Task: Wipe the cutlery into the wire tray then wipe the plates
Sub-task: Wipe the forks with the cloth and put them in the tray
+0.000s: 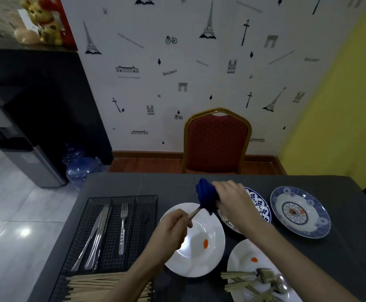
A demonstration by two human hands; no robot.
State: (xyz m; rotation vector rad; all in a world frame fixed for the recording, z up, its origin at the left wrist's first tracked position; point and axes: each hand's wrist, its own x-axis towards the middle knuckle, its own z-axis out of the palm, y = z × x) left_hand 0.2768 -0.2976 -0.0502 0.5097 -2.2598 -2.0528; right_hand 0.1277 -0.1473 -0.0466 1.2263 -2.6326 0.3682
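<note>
Working between wire tray [112, 232] and plates, our left hand [173, 227] grips a utensil handle [194, 213]; our right hand [232, 199] clenches the blue cloth [206, 195] round its far end.

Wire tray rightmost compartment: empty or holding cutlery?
Looks empty. The wire tray holds knives at left and a fork in the middle.

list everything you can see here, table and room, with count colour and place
black wire tray: 1, table left
steel knives: 2, tray's left slot
steel fork: 1, middle slot
wooden chopsticks: many, pale, tray's near end
plain white plates: 2, orange smear each, centre and near right
blue patterned plates: 2, far right
unwiped cutlery pile: near-right plate
blue cloth: 1, wrapped around a utensil
red chair: 1, behind table
blue water jugs: floor left
gold cat figurine: cabinet top
left hand: holds utensil handle
right hand: grips cloth
</note>
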